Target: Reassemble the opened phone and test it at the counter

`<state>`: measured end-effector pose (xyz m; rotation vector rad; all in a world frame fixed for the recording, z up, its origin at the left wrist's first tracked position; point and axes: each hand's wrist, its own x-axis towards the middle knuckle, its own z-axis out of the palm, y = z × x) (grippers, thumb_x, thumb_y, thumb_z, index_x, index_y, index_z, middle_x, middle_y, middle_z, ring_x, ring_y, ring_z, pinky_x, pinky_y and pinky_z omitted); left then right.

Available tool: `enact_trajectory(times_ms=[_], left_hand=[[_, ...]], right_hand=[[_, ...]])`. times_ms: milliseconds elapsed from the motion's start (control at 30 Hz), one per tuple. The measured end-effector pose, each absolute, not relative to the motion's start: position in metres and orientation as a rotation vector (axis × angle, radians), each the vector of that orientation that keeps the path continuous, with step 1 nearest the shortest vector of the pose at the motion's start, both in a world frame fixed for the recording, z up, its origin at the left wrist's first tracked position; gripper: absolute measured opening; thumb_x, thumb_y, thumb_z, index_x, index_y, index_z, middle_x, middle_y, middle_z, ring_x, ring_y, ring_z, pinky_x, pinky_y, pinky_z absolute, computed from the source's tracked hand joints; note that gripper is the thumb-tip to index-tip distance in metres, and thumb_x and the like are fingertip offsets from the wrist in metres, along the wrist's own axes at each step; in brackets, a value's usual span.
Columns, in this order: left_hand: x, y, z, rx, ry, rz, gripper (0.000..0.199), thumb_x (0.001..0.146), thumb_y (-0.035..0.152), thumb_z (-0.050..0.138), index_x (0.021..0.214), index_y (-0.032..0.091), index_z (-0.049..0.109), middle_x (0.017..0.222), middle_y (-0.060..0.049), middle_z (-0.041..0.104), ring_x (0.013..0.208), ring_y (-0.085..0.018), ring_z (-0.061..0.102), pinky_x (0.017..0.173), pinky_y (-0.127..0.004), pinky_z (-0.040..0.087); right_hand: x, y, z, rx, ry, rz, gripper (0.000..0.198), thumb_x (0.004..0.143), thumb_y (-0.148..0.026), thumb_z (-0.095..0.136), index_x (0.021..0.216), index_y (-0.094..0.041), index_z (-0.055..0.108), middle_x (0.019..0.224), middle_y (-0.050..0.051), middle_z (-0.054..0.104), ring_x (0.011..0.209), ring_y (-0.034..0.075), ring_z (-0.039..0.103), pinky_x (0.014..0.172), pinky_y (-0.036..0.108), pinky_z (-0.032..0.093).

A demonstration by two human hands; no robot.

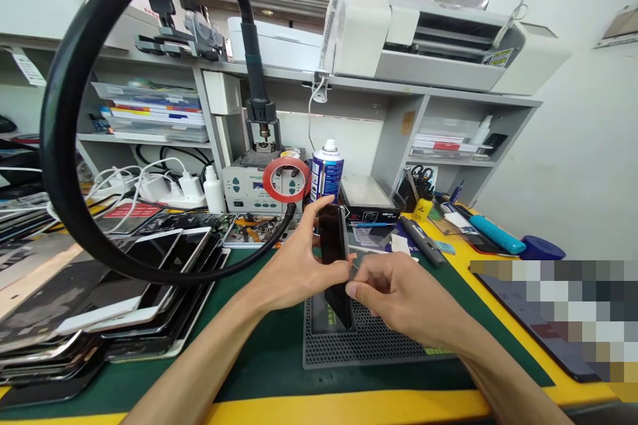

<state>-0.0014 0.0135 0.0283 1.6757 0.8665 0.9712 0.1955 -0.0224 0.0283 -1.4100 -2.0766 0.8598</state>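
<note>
A dark smartphone [335, 239] stands on edge, tilted, over the mat in front of me. My left hand [302, 255] grips it, fingers at its top and thumb across its lower face. Close against the phone's right edge is my right hand [393, 289], its thumb and index finger pinched together. A thin, light sliver shows at those fingertips, too small to name. Under both hands lies a grey honeycomb-patterned mat [369, 348].
Stacked phones and screens [164, 285] fill the left. A thick black hose [64, 166] loops from the hot-air station [249, 186]. Behind the phone stand a spray can [326, 169] and a red tape roll [286, 180]. A yellow bottle [423, 208] and black tool [421, 239] lie right.
</note>
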Motion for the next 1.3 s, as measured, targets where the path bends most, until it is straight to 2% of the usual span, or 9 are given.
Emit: enact_trajectory(times_ms=[200,400,567,733,900,1033,1167,1300], left_hand=[[0.003,0.013,0.029,1.675,0.861,0.999,0.088,0.078,0.012,0.064,0.152,0.035,0.023,0.111,-0.004,0.068,0.105,-0.026,0.067,0.094,-0.045,0.049],[0.001,0.008,0.038,1.67,0.867,0.925,0.086,0.08,0.013,0.06,0.152,0.034,0.019,0.104,-0.003,0.067,0.1,-0.024,0.065,0.089,-0.042,0.049],[0.0,0.011,0.037,1.627,0.841,0.955,0.087,0.077,0.011,0.059,0.152,0.031,0.019,0.114,-0.006,0.062,0.102,-0.023,0.064,0.089,-0.04,0.049],[0.0,0.016,0.026,1.582,0.806,1.027,0.084,0.077,0.01,0.06,0.149,0.037,0.026,0.127,-0.005,0.057,0.105,-0.022,0.064,0.092,-0.039,0.049],[-0.002,0.017,0.024,1.636,0.871,1.002,0.08,0.085,0.028,0.069,0.151,0.04,0.025,0.125,-0.006,0.06,0.11,-0.025,0.062,0.099,-0.045,0.045],[-0.005,0.019,0.024,1.674,0.917,1.003,0.08,0.085,0.044,0.072,0.151,0.041,0.027,0.133,-0.009,0.057,0.119,-0.03,0.058,0.1,-0.05,0.044],[-0.006,0.021,0.022,1.666,0.858,1.014,0.082,0.085,0.045,0.073,0.152,0.039,0.027,0.133,-0.01,0.058,0.12,-0.03,0.059,0.104,-0.052,0.044],[-0.007,0.023,0.02,1.663,0.828,1.035,0.085,0.084,0.044,0.074,0.153,0.033,0.025,0.13,-0.011,0.06,0.117,-0.029,0.061,0.107,-0.053,0.041]], right_hand=[[0.193,-0.025,0.033,-1.446,-2.099,0.974,0.027,0.09,-0.031,0.057,0.067,-0.021,0.05,0.054,-0.006,0.052,0.043,0.008,0.043,0.041,0.02,0.026],[0.194,-0.024,0.032,-1.403,-2.129,0.93,0.029,0.09,-0.033,0.059,0.064,-0.02,0.052,0.055,-0.005,0.051,0.048,0.009,0.043,0.043,0.02,0.029],[0.194,-0.023,0.032,-1.392,-2.104,0.952,0.023,0.091,-0.033,0.06,0.071,-0.021,0.057,0.056,-0.005,0.056,0.049,0.011,0.054,0.045,0.02,0.035],[0.195,-0.023,0.03,-1.409,-2.044,1.049,0.022,0.093,-0.035,0.057,0.077,-0.019,0.061,0.055,-0.003,0.061,0.045,0.01,0.053,0.042,0.018,0.037],[0.198,-0.021,0.028,-1.417,-2.022,1.126,0.029,0.095,-0.04,0.055,0.078,-0.018,0.062,0.057,0.0,0.063,0.046,0.011,0.055,0.043,0.019,0.041],[0.198,-0.021,0.031,-1.406,-1.995,1.216,0.035,0.096,-0.042,0.053,0.075,-0.016,0.064,0.058,0.002,0.066,0.046,0.011,0.056,0.045,0.021,0.046],[0.199,-0.02,0.034,-1.328,-1.868,1.351,0.032,0.093,-0.041,0.06,0.077,-0.014,0.065,0.066,0.003,0.069,0.052,0.012,0.063,0.048,0.021,0.051],[0.205,-0.016,0.034,-1.197,-1.739,1.475,0.036,0.091,-0.047,0.063,0.088,-0.011,0.068,0.083,0.01,0.074,0.067,0.019,0.073,0.052,0.026,0.058]])
